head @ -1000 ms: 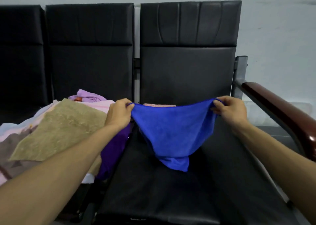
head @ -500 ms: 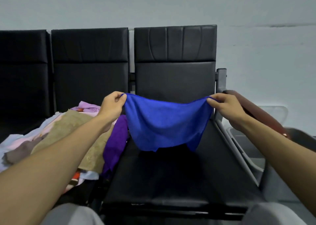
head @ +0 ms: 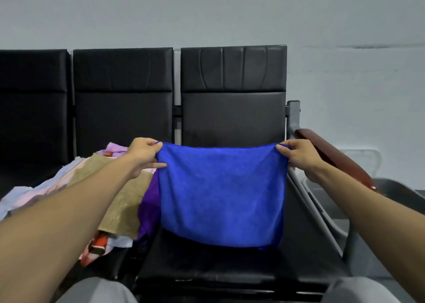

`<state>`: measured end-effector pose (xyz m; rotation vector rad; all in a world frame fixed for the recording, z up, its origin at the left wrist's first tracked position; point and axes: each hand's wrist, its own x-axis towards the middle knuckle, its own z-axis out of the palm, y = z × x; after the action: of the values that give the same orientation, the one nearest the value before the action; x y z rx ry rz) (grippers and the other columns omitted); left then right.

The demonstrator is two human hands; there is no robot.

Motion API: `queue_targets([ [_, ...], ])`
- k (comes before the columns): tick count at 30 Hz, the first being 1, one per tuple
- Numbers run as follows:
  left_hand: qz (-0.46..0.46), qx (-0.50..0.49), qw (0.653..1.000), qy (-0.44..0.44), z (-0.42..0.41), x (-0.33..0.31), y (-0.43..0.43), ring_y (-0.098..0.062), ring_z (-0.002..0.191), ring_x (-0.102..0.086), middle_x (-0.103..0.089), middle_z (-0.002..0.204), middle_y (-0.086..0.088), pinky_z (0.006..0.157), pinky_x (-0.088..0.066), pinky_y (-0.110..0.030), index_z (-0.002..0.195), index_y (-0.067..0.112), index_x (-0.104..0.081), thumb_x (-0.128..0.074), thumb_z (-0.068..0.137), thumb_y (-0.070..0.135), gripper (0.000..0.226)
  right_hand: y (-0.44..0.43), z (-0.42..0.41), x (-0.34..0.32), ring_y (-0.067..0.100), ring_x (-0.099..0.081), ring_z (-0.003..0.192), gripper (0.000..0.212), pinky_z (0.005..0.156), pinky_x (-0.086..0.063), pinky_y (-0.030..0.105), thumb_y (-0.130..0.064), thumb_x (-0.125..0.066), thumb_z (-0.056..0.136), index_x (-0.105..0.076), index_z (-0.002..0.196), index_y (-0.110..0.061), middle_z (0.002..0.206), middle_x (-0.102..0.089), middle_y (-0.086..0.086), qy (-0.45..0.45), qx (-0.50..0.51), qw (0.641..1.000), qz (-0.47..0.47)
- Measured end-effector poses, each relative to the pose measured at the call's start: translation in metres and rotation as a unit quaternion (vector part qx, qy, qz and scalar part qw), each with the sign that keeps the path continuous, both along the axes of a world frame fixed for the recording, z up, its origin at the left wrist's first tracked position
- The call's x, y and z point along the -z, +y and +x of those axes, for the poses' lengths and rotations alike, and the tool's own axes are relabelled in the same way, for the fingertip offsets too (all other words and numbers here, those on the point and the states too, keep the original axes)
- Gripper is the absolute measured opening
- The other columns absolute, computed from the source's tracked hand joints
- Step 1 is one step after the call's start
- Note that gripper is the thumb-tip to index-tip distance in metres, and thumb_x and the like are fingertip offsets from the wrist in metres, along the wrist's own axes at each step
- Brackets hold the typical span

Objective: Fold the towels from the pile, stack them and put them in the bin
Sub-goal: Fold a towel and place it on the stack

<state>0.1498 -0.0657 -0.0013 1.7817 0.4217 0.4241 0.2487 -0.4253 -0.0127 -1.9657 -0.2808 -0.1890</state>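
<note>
Left hand [head: 143,153] fingers pinch the top left corner of the blue towel [head: 220,194]. Right hand [head: 299,157] fingers pinch the top right corner. Both sets are curled narrow on the cloth. The towel is stretched flat between the fingers, top edge taut, and hangs straight down below them. Its lower edge is at the black bench [head: 230,268] seat, contact unclear. Towel pile [head: 119,187] sits below and left of the left fingers, tan towel on top, purple one beside the blue. Brown armrest [head: 333,162] is just right of the right fingers. Grey bin [head: 400,189] rim lies further right, lower.
</note>
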Motion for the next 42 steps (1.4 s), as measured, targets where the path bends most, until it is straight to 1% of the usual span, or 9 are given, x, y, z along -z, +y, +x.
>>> queue_targets([
  [4,0.002,-0.006,0.998,-0.064,0.025,-0.019,0.002,-0.019,0.077,-0.056,-0.056,0.092,-0.012,0.058,-0.058,-0.023,0.094,0.008,-0.063,-0.052,0.098,0.013,0.013,0.003,0.035,-0.009,0.017,-0.058,0.082,0.015,0.084,-0.052,0.043,-0.022,-0.06,0.095,-0.07,0.087,-0.014,0.081,-0.064,0.0,-0.048,0.04,0.997,0.036],
  [8,-0.021,0.015,0.988,-0.15,0.032,-0.037,0.0,-0.016,0.081,-0.057,-0.059,0.086,-0.004,0.066,-0.057,-0.018,0.084,0.016,-0.06,-0.051,0.099,0.014,0.017,0.002,0.055,-0.027,0.016,-0.054,0.082,0.016,0.087,-0.051,0.046,-0.029,-0.059,0.095,-0.069,0.089,-0.019,0.075,-0.061,-0.007,-0.082,0.055,0.991,0.09],
  [12,-0.107,0.116,0.971,-0.179,0.014,-0.044,-0.004,-0.014,0.086,-0.064,-0.063,0.095,-0.003,0.075,-0.058,-0.023,0.093,0.016,-0.06,-0.049,0.099,0.015,0.012,0.0,0.037,-0.04,0.02,-0.054,0.085,0.021,0.085,-0.05,0.042,-0.029,-0.055,0.098,-0.068,0.09,-0.014,0.087,-0.062,0.005,-0.07,0.006,0.982,0.175],
  [15,-0.037,0.132,0.979,-0.152,-0.004,-0.04,-0.001,-0.015,0.084,-0.063,-0.062,0.094,-0.002,0.079,-0.057,-0.026,0.095,0.017,-0.061,-0.051,0.099,0.017,0.011,-0.009,0.015,-0.043,0.021,-0.057,0.083,0.022,0.083,-0.051,0.04,-0.029,-0.053,0.099,-0.066,0.087,-0.015,0.086,-0.063,0.006,-0.056,-0.044,0.98,0.184],
  [19,0.132,0.14,0.98,-0.055,-0.03,-0.027,0.004,-0.009,0.069,-0.062,-0.065,0.081,-0.004,0.074,-0.052,-0.024,0.092,0.016,-0.066,-0.056,0.096,0.017,0.011,-0.025,-0.015,-0.039,0.017,-0.061,0.077,0.024,0.082,-0.052,0.038,-0.027,-0.051,0.1,-0.067,0.086,-0.014,0.084,-0.065,0.004,0.009,-0.12,0.987,0.11],
  [23,0.109,0.199,0.971,0.071,-0.054,-0.001,0.001,-0.018,0.077,-0.064,-0.066,0.089,-0.012,0.076,-0.055,-0.027,0.101,0.004,-0.064,-0.055,0.097,0.016,0.016,-0.04,-0.037,-0.019,0.019,-0.059,0.079,0.025,0.076,-0.052,0.034,-0.022,-0.051,0.1,-0.064,0.081,-0.013,0.086,-0.061,0.008,0.126,-0.184,0.975,-0.007],
  [28,0.118,0.295,0.918,0.236,-0.072,0.049,-0.008,-0.015,0.062,-0.06,-0.062,0.076,-0.008,0.061,-0.054,-0.022,0.093,0.01,-0.061,-0.057,0.095,0.014,0.006,-0.045,-0.05,0.029,0.021,-0.065,0.077,0.017,0.068,-0.058,0.032,-0.013,-0.05,0.1,-0.064,0.093,-0.006,0.084,-0.067,0.009,0.279,-0.232,0.917,-0.164],
  [32,0.123,0.298,0.915,0.244,-0.061,0.079,-0.012,-0.012,0.054,-0.057,-0.06,0.069,-0.005,0.055,-0.052,-0.022,0.091,0.008,-0.063,-0.056,0.095,0.01,0.009,-0.045,-0.044,0.062,0.022,-0.066,0.073,0.018,0.066,-0.059,0.034,-0.011,-0.051,0.099,-0.065,0.091,-0.006,0.082,-0.068,0.01,0.307,-0.208,0.91,-0.188],
  [42,0.166,0.178,0.952,0.185,0.01,0.12,-0.002,-0.004,0.038,-0.05,-0.055,0.065,-0.008,0.041,-0.046,-0.018,0.085,0.012,-0.061,-0.053,0.096,0.006,0.015,-0.046,0.012,0.106,0.023,-0.067,0.075,0.016,0.056,-0.057,0.028,-0.013,-0.055,0.097,-0.068,0.096,-0.002,0.092,-0.067,0.015,0.246,-0.087,0.943,-0.205],
])
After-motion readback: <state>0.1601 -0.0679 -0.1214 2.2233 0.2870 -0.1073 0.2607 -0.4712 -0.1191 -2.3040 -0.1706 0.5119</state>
